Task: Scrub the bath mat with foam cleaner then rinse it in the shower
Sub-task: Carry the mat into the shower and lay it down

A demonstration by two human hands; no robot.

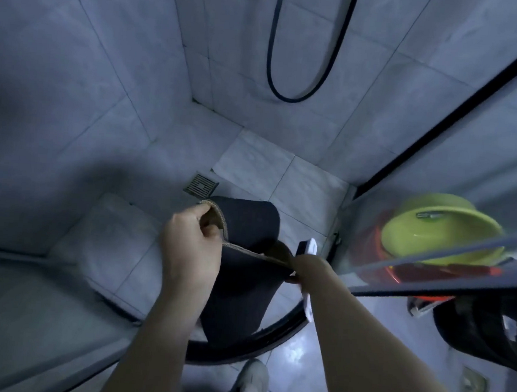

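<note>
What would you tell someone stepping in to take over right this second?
Left hand: pinching the bath mat by its trimmed edge.
Right hand: holding the mat's other edge together with a white brush.
The dark mat hangs folded over the shower floor, near the drain.
No foam or running water shows. Scrubbing and rinsing both appear still to do.

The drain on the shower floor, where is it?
The drain sits on the shower floor left of centre in the head view, by the left wall, just beyond the dark bath mat that the left hand holds up.
</note>
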